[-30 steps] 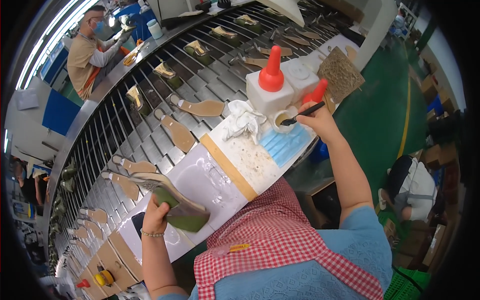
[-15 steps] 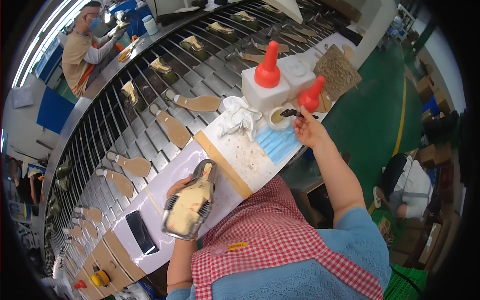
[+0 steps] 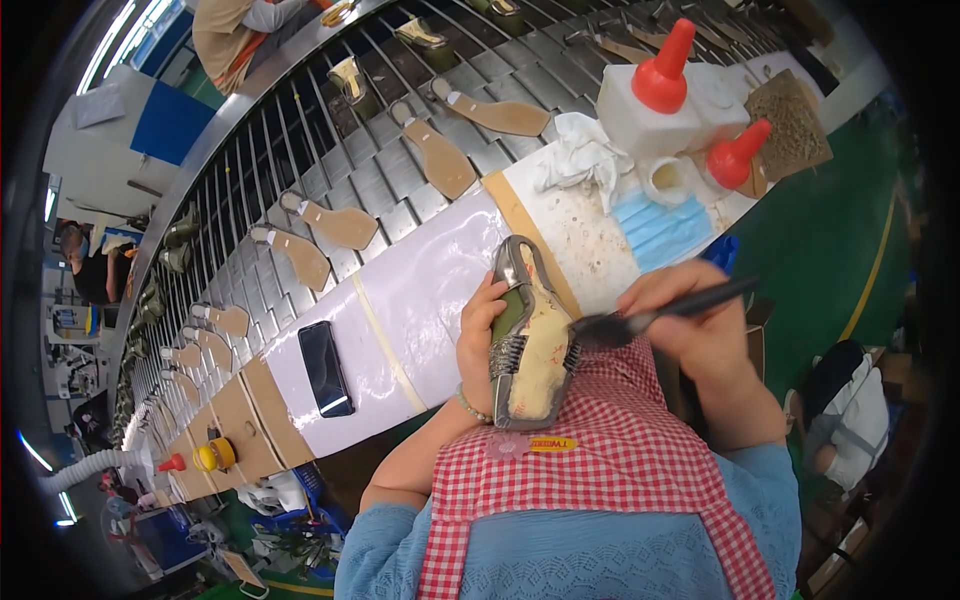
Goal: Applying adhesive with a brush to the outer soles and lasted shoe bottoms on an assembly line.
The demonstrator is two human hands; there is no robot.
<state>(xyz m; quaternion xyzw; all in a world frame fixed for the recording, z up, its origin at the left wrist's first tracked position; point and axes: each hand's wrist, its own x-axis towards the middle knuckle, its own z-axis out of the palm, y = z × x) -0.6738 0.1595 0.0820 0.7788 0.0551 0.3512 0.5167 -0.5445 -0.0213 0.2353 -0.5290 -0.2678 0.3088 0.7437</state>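
Observation:
In my left hand [image 3: 479,335] is a lasted shoe upper [image 3: 545,350], its cream underside turned up and its green side and pleated edge showing. My fingers wrap its left side, and its narrow heel end points away from me. My right hand [image 3: 695,315] grips a black-handled brush [image 3: 606,331]. The brush's dark head meets or nearly meets the right edge of the shoe's underside; exact contact is hard to tell. Beyond my right hand stands a small white pot [image 3: 655,185] with yellowish stuff inside, next to a blue face mask [image 3: 655,228].
White bottles with red cone caps, one bottle [image 3: 640,120] large, stand at the back right by a crumpled white cloth [image 3: 590,160]. A black phone [image 3: 325,368] lies on the bench [image 3: 420,270]. Tan insoles [image 3: 345,227] and more uppers sit on the slatted metal conveyor [image 3: 380,165].
My right hand has brought the brush from the pot down to the shoe. My left hand has turned the shoe more upright. The view has shifted left and down.

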